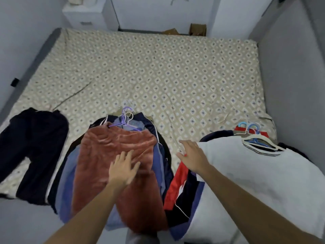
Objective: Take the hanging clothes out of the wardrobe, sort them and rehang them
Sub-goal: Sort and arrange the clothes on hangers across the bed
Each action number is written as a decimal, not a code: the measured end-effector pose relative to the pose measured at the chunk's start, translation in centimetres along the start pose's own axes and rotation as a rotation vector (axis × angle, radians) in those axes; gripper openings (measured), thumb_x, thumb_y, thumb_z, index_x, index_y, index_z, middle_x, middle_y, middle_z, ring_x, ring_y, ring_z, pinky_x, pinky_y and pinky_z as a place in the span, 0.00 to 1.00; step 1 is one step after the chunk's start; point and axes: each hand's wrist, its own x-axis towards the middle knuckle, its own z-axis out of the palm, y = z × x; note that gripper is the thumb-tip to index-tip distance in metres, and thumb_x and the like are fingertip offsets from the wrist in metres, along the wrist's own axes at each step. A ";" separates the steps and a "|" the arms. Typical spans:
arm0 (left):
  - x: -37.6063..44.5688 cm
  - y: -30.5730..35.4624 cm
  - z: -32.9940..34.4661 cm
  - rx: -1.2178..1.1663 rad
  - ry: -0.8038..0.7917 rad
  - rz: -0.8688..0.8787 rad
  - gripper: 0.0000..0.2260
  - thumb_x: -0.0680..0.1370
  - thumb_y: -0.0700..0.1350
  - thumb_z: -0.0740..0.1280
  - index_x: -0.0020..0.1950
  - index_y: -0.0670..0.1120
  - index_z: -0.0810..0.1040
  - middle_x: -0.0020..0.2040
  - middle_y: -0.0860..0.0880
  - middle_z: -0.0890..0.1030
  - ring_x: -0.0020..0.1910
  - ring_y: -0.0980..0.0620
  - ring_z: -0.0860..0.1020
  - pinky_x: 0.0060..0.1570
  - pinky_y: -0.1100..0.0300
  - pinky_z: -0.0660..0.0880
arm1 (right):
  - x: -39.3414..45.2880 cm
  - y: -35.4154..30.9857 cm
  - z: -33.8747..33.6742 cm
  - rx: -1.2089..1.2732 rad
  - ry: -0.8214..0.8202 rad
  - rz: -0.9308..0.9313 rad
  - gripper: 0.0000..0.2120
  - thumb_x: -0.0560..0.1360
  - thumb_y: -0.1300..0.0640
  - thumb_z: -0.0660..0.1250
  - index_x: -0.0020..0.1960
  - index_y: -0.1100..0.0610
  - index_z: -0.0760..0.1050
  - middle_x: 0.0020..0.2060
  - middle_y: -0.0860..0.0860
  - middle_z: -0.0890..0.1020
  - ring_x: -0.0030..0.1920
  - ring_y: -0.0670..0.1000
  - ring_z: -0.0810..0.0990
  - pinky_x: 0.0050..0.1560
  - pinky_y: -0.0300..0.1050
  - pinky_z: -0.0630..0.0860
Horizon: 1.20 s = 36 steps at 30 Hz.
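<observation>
Both hands reach out over the near edge of the bed (175,76). Left hand (123,169) lies flat with its fingers spread and straight on the rust-coloured fleece trousers (112,147), holding nothing. Right hand (192,155) is also flat, fingers extended, and sits at the left edge of the white shirt (255,173), above a red, white and navy garment (177,187); whether it touches the cloth is hard to tell.

Those fleece trousers top the middle pile, on a purple hanger (121,123) with other hanger hooks bunched beside it. Under them lie blue and navy garments (160,166) with white piping, fanned out to either side and hanging over the bed's edge.

To the right, the white shirt covers a second pile, with white and blue hangers (255,136) at its far end and a red garment (241,128) just beyond them.

To the left, well apart from the middle pile, dark trousers (33,147) lie spread on the patterned bedsheet.

Behind the bed stand a white cabinet (86,14) and a brown cardboard box (197,29).
</observation>
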 end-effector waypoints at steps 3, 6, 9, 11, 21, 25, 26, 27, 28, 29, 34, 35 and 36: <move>2.8 -7.6 -0.3 -0.016 -0.021 -0.052 0.30 0.82 0.65 0.59 0.81 0.52 0.64 0.74 0.46 0.69 0.73 0.41 0.68 0.67 0.41 0.69 | 3.9 -4.9 3.7 0.036 -0.066 0.011 0.29 0.83 0.43 0.65 0.80 0.53 0.64 0.74 0.52 0.71 0.75 0.56 0.67 0.72 0.54 0.69; 7.3 -14.6 -1.2 -0.021 -0.024 -0.062 0.29 0.83 0.63 0.59 0.81 0.51 0.63 0.74 0.45 0.69 0.74 0.40 0.67 0.69 0.39 0.67 | 8.8 -9.1 7.0 0.092 -0.146 0.029 0.26 0.83 0.46 0.66 0.77 0.51 0.66 0.71 0.52 0.72 0.73 0.56 0.68 0.70 0.53 0.69; 13.4 -19.8 -2.1 -0.029 0.003 -0.043 0.28 0.84 0.62 0.59 0.80 0.49 0.64 0.75 0.42 0.69 0.74 0.39 0.67 0.69 0.40 0.68 | 14.2 -11.4 10.2 0.073 -0.115 0.069 0.27 0.81 0.48 0.68 0.77 0.53 0.67 0.69 0.56 0.73 0.71 0.60 0.71 0.69 0.56 0.70; 17.6 -21.8 -2.4 -0.047 0.023 -0.032 0.27 0.84 0.60 0.59 0.80 0.48 0.64 0.75 0.42 0.69 0.75 0.39 0.66 0.69 0.40 0.69 | 17.2 -12.0 11.5 0.040 -0.121 0.160 0.32 0.82 0.47 0.66 0.82 0.55 0.60 0.74 0.58 0.70 0.74 0.62 0.68 0.72 0.58 0.68; 27.8 -24.7 -0.2 0.084 -0.149 0.051 0.21 0.86 0.58 0.56 0.74 0.47 0.68 0.69 0.41 0.72 0.69 0.39 0.71 0.64 0.43 0.72 | 22.2 -11.8 16.4 0.035 -0.127 0.207 0.08 0.83 0.53 0.67 0.58 0.56 0.73 0.51 0.53 0.78 0.54 0.57 0.79 0.55 0.55 0.77; 26.7 -25.1 -1.1 0.051 -0.118 0.134 0.16 0.86 0.57 0.59 0.67 0.48 0.71 0.63 0.45 0.76 0.65 0.42 0.73 0.61 0.44 0.71 | 20.6 -14.0 15.5 0.128 -0.103 0.162 0.06 0.84 0.54 0.64 0.49 0.50 0.71 0.44 0.48 0.79 0.45 0.50 0.79 0.49 0.53 0.77; 26.0 -25.3 -1.4 0.023 -0.122 0.149 0.15 0.86 0.57 0.59 0.65 0.49 0.71 0.62 0.46 0.77 0.63 0.42 0.73 0.60 0.44 0.71 | 20.1 -14.6 14.9 0.138 -0.087 0.137 0.07 0.85 0.54 0.64 0.48 0.49 0.70 0.43 0.47 0.79 0.44 0.48 0.78 0.48 0.51 0.75; 25.2 -25.5 -1.9 -0.013 -0.100 0.163 0.13 0.85 0.57 0.59 0.62 0.49 0.72 0.60 0.47 0.78 0.62 0.42 0.74 0.59 0.44 0.71 | 19.6 -15.3 14.2 0.141 -0.064 0.108 0.07 0.85 0.54 0.64 0.48 0.48 0.70 0.42 0.46 0.79 0.44 0.47 0.78 0.46 0.51 0.74; 24.3 -25.7 -2.5 -0.064 -0.060 0.175 0.12 0.85 0.57 0.60 0.60 0.49 0.72 0.57 0.48 0.78 0.60 0.43 0.75 0.58 0.44 0.71 | 19.1 -16.0 13.2 0.132 -0.037 0.080 0.06 0.85 0.53 0.63 0.49 0.49 0.71 0.42 0.45 0.79 0.44 0.46 0.78 0.46 0.51 0.74; 23.2 -25.8 -3.3 -0.123 -0.012 0.185 0.12 0.85 0.57 0.61 0.58 0.49 0.72 0.55 0.48 0.78 0.58 0.43 0.75 0.56 0.44 0.71 | 18.5 -16.8 12.3 0.117 -0.016 0.053 0.05 0.85 0.52 0.63 0.50 0.50 0.72 0.42 0.45 0.79 0.44 0.47 0.79 0.46 0.51 0.75; 15.5 -25.4 -8.3 -0.354 0.218 0.172 0.09 0.84 0.54 0.63 0.56 0.50 0.75 0.50 0.53 0.79 0.53 0.44 0.77 0.54 0.42 0.72 | 13.9 -20.7 7.2 0.127 0.032 -0.097 0.05 0.83 0.50 0.66 0.54 0.52 0.74 0.43 0.48 0.81 0.44 0.48 0.80 0.49 0.52 0.78; 13.4 -25.4 -9.4 -0.377 0.263 0.158 0.08 0.84 0.54 0.63 0.56 0.50 0.75 0.50 0.54 0.78 0.53 0.44 0.77 0.54 0.42 0.72 | 12.4 -21.4 6.2 0.143 0.041 -0.122 0.06 0.81 0.50 0.68 0.54 0.51 0.74 0.43 0.47 0.82 0.44 0.47 0.80 0.49 0.49 0.77; 11.2 -25.3 -10.3 -0.391 0.312 0.152 0.08 0.84 0.54 0.63 0.55 0.50 0.75 0.50 0.54 0.78 0.52 0.45 0.77 0.54 0.42 0.72 | 10.8 -22.0 5.2 0.159 0.047 -0.138 0.06 0.80 0.49 0.70 0.54 0.49 0.75 0.44 0.45 0.82 0.45 0.44 0.80 0.48 0.45 0.77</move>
